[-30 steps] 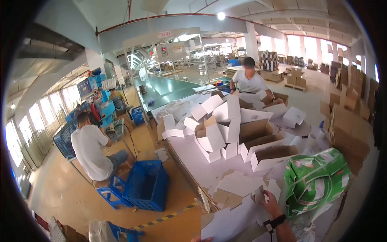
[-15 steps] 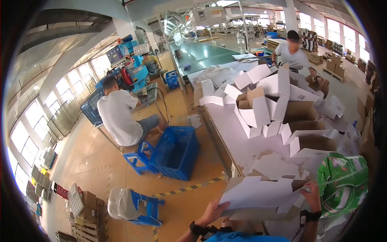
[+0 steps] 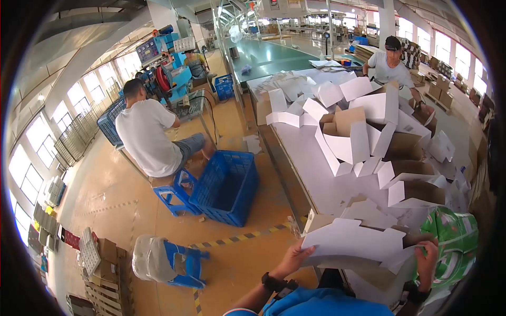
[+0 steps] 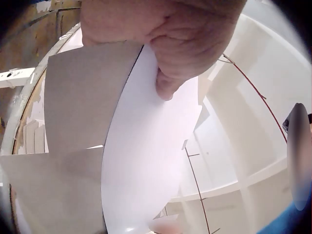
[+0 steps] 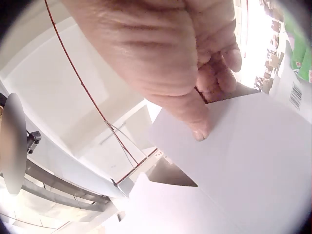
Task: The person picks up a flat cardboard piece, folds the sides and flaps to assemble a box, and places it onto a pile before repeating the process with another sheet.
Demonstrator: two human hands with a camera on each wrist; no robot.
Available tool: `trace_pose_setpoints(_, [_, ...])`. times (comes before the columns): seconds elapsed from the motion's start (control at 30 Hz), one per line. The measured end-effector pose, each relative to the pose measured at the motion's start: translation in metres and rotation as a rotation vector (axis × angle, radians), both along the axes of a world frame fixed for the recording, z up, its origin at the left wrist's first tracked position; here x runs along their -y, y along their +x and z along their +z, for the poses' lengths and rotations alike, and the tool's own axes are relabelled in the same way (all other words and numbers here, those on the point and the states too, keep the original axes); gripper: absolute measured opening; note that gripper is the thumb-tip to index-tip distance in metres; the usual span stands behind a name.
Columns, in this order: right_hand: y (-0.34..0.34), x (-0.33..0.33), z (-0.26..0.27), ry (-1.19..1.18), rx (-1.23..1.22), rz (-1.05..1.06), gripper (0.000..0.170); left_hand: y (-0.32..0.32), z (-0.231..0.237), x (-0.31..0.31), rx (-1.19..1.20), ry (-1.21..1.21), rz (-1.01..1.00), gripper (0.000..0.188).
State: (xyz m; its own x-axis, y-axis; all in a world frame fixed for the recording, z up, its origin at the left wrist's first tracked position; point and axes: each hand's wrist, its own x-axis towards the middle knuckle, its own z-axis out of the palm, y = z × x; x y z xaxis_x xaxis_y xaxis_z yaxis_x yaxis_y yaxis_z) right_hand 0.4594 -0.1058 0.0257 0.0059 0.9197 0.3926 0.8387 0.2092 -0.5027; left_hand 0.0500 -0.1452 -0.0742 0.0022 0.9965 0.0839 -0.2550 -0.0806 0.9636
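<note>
A white cardboard box blank (image 3: 348, 241) with flaps and slots spans the space between both hands, in front of the blue shirt. My left hand (image 3: 296, 259) grips its left end, and in the left wrist view the thumb of that left hand (image 4: 170, 34) lies over the white face. On the other end, my right hand (image 3: 427, 260) pinches a flap. The right wrist view shows the right thumb (image 5: 199, 129) on the white side, with the other fingers curled behind the edge. The blank's greyish-brown inner face (image 4: 83, 97) shows in the left wrist view.
More flat blanks (image 3: 366, 211) lie on the table just beyond. A heap of folded white boxes (image 3: 345, 150) fills its middle. A green bag (image 3: 448, 231) sits at right. A blue crate (image 3: 226, 200) and blue stool (image 3: 184, 263) stand on the floor; two people work nearby.
The head view has swung left and down. The blank has come up from low at the table's near edge to in front of the body, with both hands now plainly on it.
</note>
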Motion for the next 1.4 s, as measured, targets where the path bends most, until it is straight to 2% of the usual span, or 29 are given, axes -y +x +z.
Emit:
trace_pose_setpoints(0.17, [-0.005,0.006,-0.001,0.081,-0.089,-0.01,0.012,0.006,-0.015,-0.011,0.035,-0.003,0.014,0.029])
trace_pose_setpoints(0.2, [-0.006,0.013,0.004,0.067,-0.109,0.003,0.012,0.002,-0.017,-0.011,0.028,-0.064,-0.029,0.03])
trace_pose_setpoints(0.23, [-0.001,0.02,0.008,-0.043,-0.133,-0.019,0.011,-0.004,-0.015,-0.013,0.024,-0.126,-0.075,0.031])
trace_pose_setpoints(0.3, [0.019,0.022,0.0,0.011,-0.081,0.008,0.014,-0.012,-0.005,-0.021,-0.023,-0.203,-0.166,0.034])
trace_pose_setpoints(0.37, [0.029,0.01,-0.018,0.291,-0.009,-0.032,0.016,-0.017,0.018,-0.025,-0.116,-0.243,-0.245,0.038])
trace_pose_setpoints(0.47, [0.063,0.001,-0.02,0.135,-0.084,0.125,0.018,-0.025,0.037,-0.037,-0.377,-0.133,-0.466,0.052])
trace_pose_setpoints(0.5, [0.057,-0.003,-0.023,0.228,-0.081,0.143,0.018,-0.025,0.036,-0.043,-0.357,-0.214,-0.568,0.054])
trace_pose_setpoints(0.57, [0.059,-0.008,-0.028,0.123,-0.262,0.162,0.019,-0.027,0.032,-0.055,-0.315,-0.372,-0.767,0.06])
trace_pose_setpoints(0.6, [0.06,-0.012,-0.031,0.069,-0.353,0.175,0.021,-0.023,0.036,-0.061,-0.273,-0.403,-0.806,0.063])
trace_pose_setpoints(0.67, [0.062,-0.024,-0.04,0.108,-0.518,0.316,0.028,-0.01,0.049,-0.07,-0.192,-0.463,-0.874,0.072])
trace_pose_setpoints(0.7, [0.063,-0.03,-0.047,0.129,-0.603,0.385,0.033,0.0,0.052,-0.072,-0.093,-0.322,-0.819,0.078])
trace_pose_setpoints(0.77, [0.111,-0.041,-0.096,0.107,-0.886,0.291,0.033,0.029,0.047,-0.077,0.104,-0.041,-0.708,0.092])
trace_pose_setpoints(0.83, [0.13,-0.048,-0.115,0.074,-1.161,0.337,0.033,0.048,-0.006,-0.09,0.251,-0.211,-0.825,0.104])
trace_pose_setpoints(0.87, [0.128,-0.051,-0.116,0.052,-1.298,0.435,0.031,0.051,-0.022,-0.094,0.326,-0.298,-0.88,0.11])
trace_pose_setpoints(0.9, [0.12,-0.054,-0.113,0.027,-1.435,0.534,0.031,0.058,0.013,-0.092,0.326,-0.205,-0.738,0.112])
trace_pose_setpoints(1.0, [0.095,-0.06,-0.107,-0.049,-1.846,0.838,0.038,0.07,0.009,-0.099,0.202,-0.074,-0.642,0.11])
trace_pose_setpoints(1.07, [0.117,-0.064,-0.134,-0.116,-1.7,0.642,0.036,0.073,0.004,-0.099,0.122,-0.057,-0.609,0.111])
trace_pose_setpoints(1.1, [0.161,-0.066,-0.179,-0.155,-1.406,0.357,0.033,0.074,-0.004,-0.098,0.097,-0.06,-0.604,0.111])
trace_pose_setpoints(1.17, [0.163,-0.065,-0.195,-0.087,-1.439,0.065,0.031,0.074,-0.008,-0.097,0.058,-0.094,-0.59,0.111])
trace_pose_setpoints(1.2, [0.115,-0.062,-0.158,0.027,-1.775,0.038,0.029,0.073,-0.007,-0.096,0.047,-0.124,-0.582,0.111])
trace_pose_setpoints(1.27, [0.057,-0.067,-0.101,0.126,-1.856,0.228,0.029,0.072,0.003,-0.094,0.045,-0.172,-0.548,0.109])
trace_pose_setpoints(1.33, [0.039,-0.074,-0.072,0.072,-1.314,0.618,0.033,0.072,0.025,-0.094,0.062,-0.204,-0.496,0.105])
trace_pose_setpoints(1.4, [0.048,-0.079,-0.078,0.091,-1.174,0.719,0.034,0.069,0.022,-0.103,0.034,-0.067,-0.57,0.102])
